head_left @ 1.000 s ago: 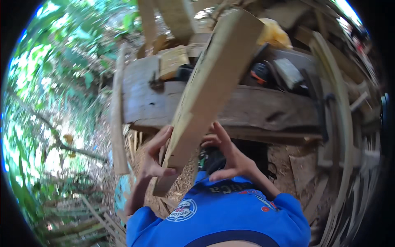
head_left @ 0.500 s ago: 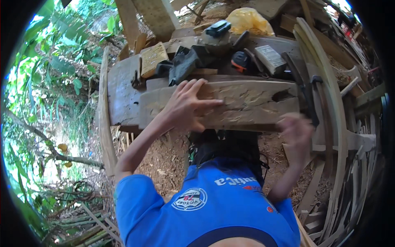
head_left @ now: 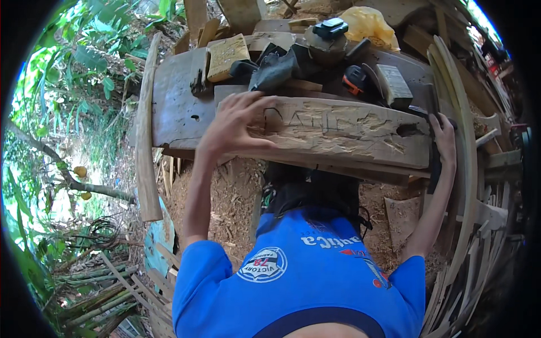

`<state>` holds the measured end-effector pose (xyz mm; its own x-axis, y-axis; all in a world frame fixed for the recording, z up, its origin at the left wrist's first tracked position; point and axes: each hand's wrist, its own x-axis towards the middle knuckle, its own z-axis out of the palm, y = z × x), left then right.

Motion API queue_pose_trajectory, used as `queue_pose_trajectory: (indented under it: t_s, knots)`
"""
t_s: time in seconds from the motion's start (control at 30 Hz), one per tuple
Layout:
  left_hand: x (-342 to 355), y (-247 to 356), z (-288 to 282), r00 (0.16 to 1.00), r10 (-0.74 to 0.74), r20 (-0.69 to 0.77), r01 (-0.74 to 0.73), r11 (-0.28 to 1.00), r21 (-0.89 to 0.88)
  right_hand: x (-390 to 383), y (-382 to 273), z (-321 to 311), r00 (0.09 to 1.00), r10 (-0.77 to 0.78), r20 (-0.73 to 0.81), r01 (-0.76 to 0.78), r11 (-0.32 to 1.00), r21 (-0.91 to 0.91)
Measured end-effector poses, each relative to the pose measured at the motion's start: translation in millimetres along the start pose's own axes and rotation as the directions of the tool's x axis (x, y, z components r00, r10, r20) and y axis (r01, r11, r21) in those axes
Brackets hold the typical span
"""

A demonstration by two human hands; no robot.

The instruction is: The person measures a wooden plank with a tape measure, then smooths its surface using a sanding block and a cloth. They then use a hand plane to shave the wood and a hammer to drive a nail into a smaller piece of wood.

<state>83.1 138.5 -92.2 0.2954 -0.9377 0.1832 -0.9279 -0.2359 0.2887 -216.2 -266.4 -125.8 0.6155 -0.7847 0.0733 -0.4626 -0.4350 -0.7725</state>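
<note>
Carved plank [head_left: 338,132]: long axis 9–3 o'clock on tabletop [head_left: 174,107] | left hand [head_left: 236,121] flat, splayed on its 9 o'clock end | right hand [head_left: 445,135] curled over 3 o'clock end.

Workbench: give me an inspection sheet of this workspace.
Surface: dark wooden bench, worn, outdoors.
Job's things: carved plank lies flat across the bench, its face chipped and rough.
Clutter: yellow block, black tool, grey block, yellow bag, orange-black tool.
Grippers: left hand spread flat on the plank's left end; right hand at its right end, on a dark bar.
Cables: wire coil on the ground.
Surroundings: wood shavings, stacked boards, green foliage.
</note>
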Motion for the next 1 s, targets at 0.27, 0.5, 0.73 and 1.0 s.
queue_pose_trajectory:
  t_s: [0.27, 0.5, 0.73, 1.0]
  knots:
    - [-36, -44, 18, 0.914, -0.386, -0.127, 0.241, 0.766, -0.596, -82, -89, -115, 0.92, 0.084, -0.383, 0.299, 0.481, 0.824]
    - [-37, -51, 33, 0.857, -0.514, -0.041, 0.23, 0.452, -0.862, -84, -61, -155, 0.771, -0.248, -0.587, 0.613, 0.037, 0.789]
    - [-34, -51, 28, 0.857, -0.516, 0.006, 0.246, 0.399, -0.883, -90, -104, 41, 0.835, -0.118, -0.538, 0.536, -0.052, 0.843]
    - [-38, -55, 30, 0.873, -0.487, -0.011, 0.238, 0.446, -0.863, -93, -88, -6, 0.811, 0.25, -0.53, 0.53, 0.07, 0.845]
